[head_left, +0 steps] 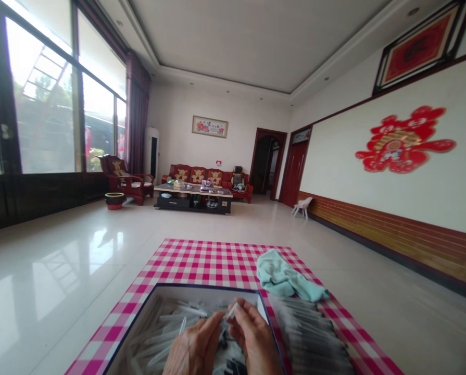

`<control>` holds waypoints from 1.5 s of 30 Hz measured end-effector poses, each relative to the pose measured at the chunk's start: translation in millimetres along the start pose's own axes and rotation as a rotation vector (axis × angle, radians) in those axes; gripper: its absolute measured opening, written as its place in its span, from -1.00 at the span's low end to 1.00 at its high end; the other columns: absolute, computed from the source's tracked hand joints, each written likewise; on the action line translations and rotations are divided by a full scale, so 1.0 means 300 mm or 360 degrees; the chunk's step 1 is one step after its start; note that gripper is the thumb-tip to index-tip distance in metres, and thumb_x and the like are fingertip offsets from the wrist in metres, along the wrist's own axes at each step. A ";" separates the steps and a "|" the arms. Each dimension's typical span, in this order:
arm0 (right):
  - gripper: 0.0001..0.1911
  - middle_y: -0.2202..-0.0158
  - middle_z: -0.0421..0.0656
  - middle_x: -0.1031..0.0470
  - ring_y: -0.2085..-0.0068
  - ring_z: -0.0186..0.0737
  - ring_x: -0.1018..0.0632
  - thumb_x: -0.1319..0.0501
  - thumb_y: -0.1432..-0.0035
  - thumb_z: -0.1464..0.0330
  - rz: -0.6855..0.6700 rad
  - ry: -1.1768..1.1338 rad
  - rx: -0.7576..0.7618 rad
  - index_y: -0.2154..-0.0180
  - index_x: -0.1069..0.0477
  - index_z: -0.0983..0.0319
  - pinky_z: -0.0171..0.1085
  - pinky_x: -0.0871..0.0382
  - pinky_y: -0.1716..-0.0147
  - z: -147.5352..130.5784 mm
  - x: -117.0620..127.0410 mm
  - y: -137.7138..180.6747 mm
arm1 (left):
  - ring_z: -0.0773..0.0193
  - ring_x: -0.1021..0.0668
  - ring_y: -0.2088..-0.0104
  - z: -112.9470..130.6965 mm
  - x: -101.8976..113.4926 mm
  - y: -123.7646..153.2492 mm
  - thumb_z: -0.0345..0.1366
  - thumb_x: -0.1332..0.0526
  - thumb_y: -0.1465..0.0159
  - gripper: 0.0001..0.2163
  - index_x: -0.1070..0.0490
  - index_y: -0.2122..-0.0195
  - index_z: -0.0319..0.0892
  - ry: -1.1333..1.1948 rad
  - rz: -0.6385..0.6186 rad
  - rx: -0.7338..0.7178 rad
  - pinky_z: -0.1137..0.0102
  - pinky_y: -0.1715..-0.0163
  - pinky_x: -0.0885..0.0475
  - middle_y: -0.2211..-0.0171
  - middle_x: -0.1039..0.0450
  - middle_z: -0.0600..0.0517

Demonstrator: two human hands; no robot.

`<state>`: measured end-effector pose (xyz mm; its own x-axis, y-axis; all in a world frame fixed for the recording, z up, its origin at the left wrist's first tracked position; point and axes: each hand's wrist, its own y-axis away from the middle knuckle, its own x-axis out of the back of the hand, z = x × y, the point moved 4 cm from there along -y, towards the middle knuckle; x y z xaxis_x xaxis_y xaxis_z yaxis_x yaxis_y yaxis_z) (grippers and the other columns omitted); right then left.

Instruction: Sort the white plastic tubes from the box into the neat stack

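Note:
My left hand [196, 344] and my right hand [256, 336] meet over a shallow box [213, 287] with a dark blue rim. Between their fingertips is a small whitish, translucent plastic piece [233, 311]; the right thumb and fingers pinch it, and the left fingertips close on its other side. Its exact kind is too blurred to tell. Many clear plastic tubes [166, 330], like pen barrels, lie loose in the box. Small black parts [235, 364] show below the hands. Right of the box lies a row of dark, pen-like sticks [314, 333], blurred.
A pink-and-white checked cloth [209, 260] covers the table. A crumpled mint-green cloth [285, 276] rests on it, behind the dark sticks. Farther off, across the tiled floor, stand a low table [193, 200], red wooden seats [127, 179], a pot [114, 200] and a small chair [303, 207].

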<state>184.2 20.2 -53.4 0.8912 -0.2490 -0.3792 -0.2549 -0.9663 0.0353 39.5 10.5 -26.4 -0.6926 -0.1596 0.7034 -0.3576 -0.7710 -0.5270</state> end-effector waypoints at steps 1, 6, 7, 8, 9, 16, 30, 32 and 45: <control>-0.62 0.31 -0.16 -0.56 0.25 -0.15 -0.55 -0.36 0.10 0.12 -0.0005 0.0007 0.0019 0.24 -0.47 0.18 -0.31 -0.40 0.35 0.000 0.000 0.000 | 0.29 -0.62 0.37 0.003 0.001 -0.001 -0.29 0.06 -0.35 -0.69 -0.40 -0.01 -0.04 0.0014 0.0004 -0.0005 0.53 0.40 -0.45 0.29 -0.58 -0.02; -0.66 0.31 -0.17 -0.56 0.26 -0.19 -0.54 -0.36 0.07 0.14 0.0027 -0.0178 -0.0022 0.26 -0.46 0.17 -0.33 -0.39 0.35 -0.006 -0.001 0.012 | 0.30 -0.62 0.36 0.006 0.004 -0.003 -0.29 0.06 -0.35 -0.69 -0.40 -0.01 -0.04 0.0050 0.0037 -0.0033 0.54 0.40 -0.45 0.29 -0.58 -0.03; -0.67 0.31 -0.17 -0.56 0.27 -0.20 -0.54 -0.36 0.07 0.14 0.0012 -0.0213 -0.0038 0.27 -0.46 0.18 -0.34 -0.39 0.36 -0.007 -0.005 0.016 | 0.30 -0.62 0.36 0.005 0.004 -0.003 -0.29 0.06 -0.34 -0.69 -0.40 0.00 -0.04 0.0045 0.0036 -0.0028 0.54 0.40 -0.45 0.29 -0.58 -0.03; -0.67 0.32 -0.17 -0.56 0.29 -0.21 -0.55 -0.36 0.07 0.15 -0.0012 -0.0229 -0.0051 0.28 -0.46 0.18 -0.34 -0.38 0.37 -0.007 -0.009 0.018 | 0.30 -0.62 0.36 0.005 0.005 -0.003 -0.30 0.06 -0.34 -0.69 -0.40 0.01 -0.04 0.0038 0.0032 -0.0022 0.54 0.40 -0.45 0.29 -0.58 -0.03; -0.67 0.33 -0.17 -0.55 0.30 -0.21 -0.54 -0.36 0.07 0.15 -0.0040 -0.0225 -0.0057 0.29 -0.46 0.19 -0.34 -0.38 0.38 -0.008 -0.014 0.021 | 0.30 -0.62 0.37 0.005 0.005 -0.003 -0.30 0.06 -0.34 -0.69 -0.41 0.01 -0.04 0.0031 0.0021 -0.0011 0.54 0.40 -0.45 0.30 -0.58 -0.03; -0.64 0.33 -0.14 -0.56 0.31 -0.18 -0.55 -0.35 0.07 0.15 -0.0100 -0.0115 -0.0004 0.24 -0.47 0.20 -0.30 -0.40 0.35 0.001 -0.020 0.018 | 0.28 -0.61 0.39 0.012 0.014 -0.001 -0.31 0.09 -0.35 -0.66 -0.38 -0.02 0.00 0.0050 -0.0029 0.0036 0.50 0.36 -0.46 0.35 -0.56 -0.02; -0.69 0.30 -0.15 -0.55 0.28 -0.20 -0.53 -0.31 0.00 0.15 -0.0134 0.0006 0.0040 0.25 -0.46 0.21 -0.31 -0.39 0.31 -0.005 -0.026 0.033 | 0.33 -0.59 0.41 0.006 0.000 0.003 -0.31 0.06 -0.36 -0.69 -0.34 -0.05 -0.03 0.0026 0.0019 -0.0045 0.56 0.45 -0.40 0.36 -0.55 0.02; -0.69 0.29 -0.15 -0.55 0.27 -0.20 -0.53 -0.29 -0.03 0.15 -0.0165 0.0075 0.0056 0.24 -0.46 0.21 -0.31 -0.39 0.29 -0.006 -0.029 0.038 | 0.33 -0.59 0.40 0.004 -0.002 0.003 -0.31 0.06 -0.36 -0.72 -0.38 0.03 -0.05 0.0039 0.0010 -0.0035 0.55 0.45 -0.38 0.35 -0.54 0.03; -0.64 0.42 -0.17 -0.54 0.36 -0.19 -0.52 -0.35 0.09 0.12 -0.0134 0.0307 0.0075 0.31 -0.50 0.24 -0.29 -0.40 0.32 -0.051 -0.044 0.051 | 0.38 -0.48 0.52 -0.009 0.001 0.004 -0.36 0.06 -0.35 -0.73 -0.28 0.48 -0.11 -0.0129 0.0028 -0.0078 0.50 0.51 -0.28 0.51 -0.40 0.08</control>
<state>174.2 7.7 -33.8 0.9642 -0.1799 -0.1947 -0.1899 -0.9812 -0.0340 37.2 11.1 -28.0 -0.6470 -0.2238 0.7289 -0.3771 -0.7370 -0.5610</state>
